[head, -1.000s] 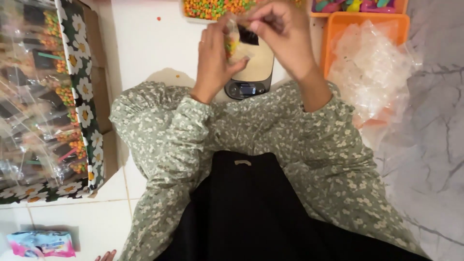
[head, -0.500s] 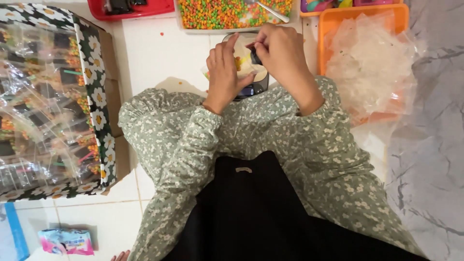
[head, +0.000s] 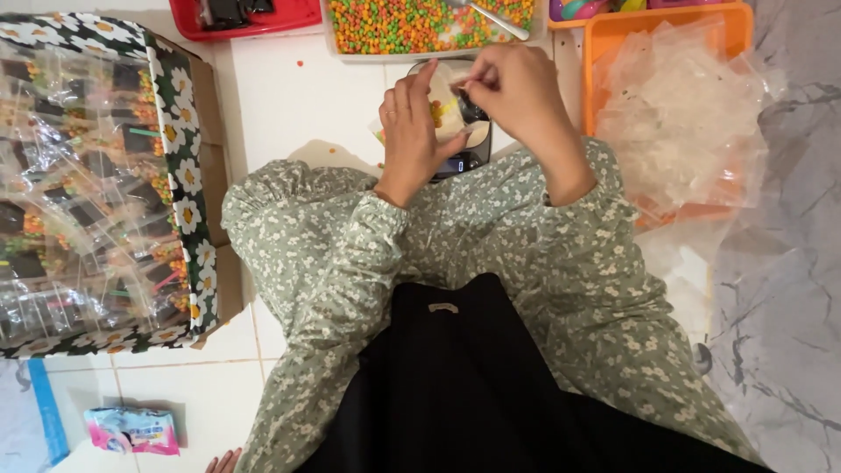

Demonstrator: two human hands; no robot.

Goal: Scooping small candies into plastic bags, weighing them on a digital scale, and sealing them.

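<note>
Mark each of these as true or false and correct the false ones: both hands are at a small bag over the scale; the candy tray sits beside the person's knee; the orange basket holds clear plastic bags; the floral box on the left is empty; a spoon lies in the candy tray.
1. Both hands, left hand and right hand, are at a small clear bag over the scale. True.
2. The candy tray sits beside the knee. False: it lies beyond the scale, at the top of the view.
3. The orange basket holds clear plastic bags. True.
4. The floral box is empty. False: it is full of wrapped packets.
5. A spoon lies in the candy tray. True.
</note>
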